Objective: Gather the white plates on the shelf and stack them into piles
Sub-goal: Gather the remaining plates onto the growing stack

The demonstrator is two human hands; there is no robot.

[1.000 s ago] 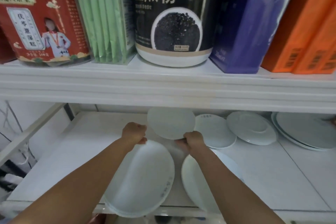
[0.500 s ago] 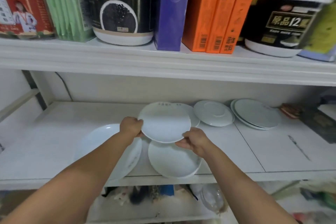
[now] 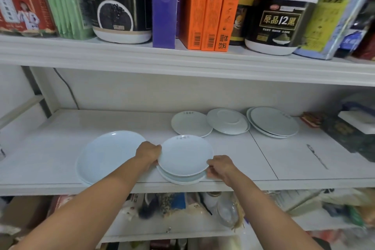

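Observation:
A small white plate (image 3: 185,155) rests on top of another white plate (image 3: 180,179) near the shelf's front edge. My left hand (image 3: 149,153) grips its left rim and my right hand (image 3: 220,165) grips its right rim. A large oval white plate (image 3: 107,155) lies just left of my left hand. Farther back lie a small white plate (image 3: 190,124), an upside-down white plate (image 3: 228,121) and a short pile of white plates (image 3: 273,122).
The white shelf (image 3: 304,160) carries a dark box (image 3: 353,134) at its right end. The upper shelf (image 3: 182,61) holds jars, orange boxes (image 3: 205,6) and a purple box. Bags and a glass jar (image 3: 227,212) fill the shelf below.
The plate in both hands has come down from mid-air onto the plate at the front edge. The view has pulled back and shifted right.

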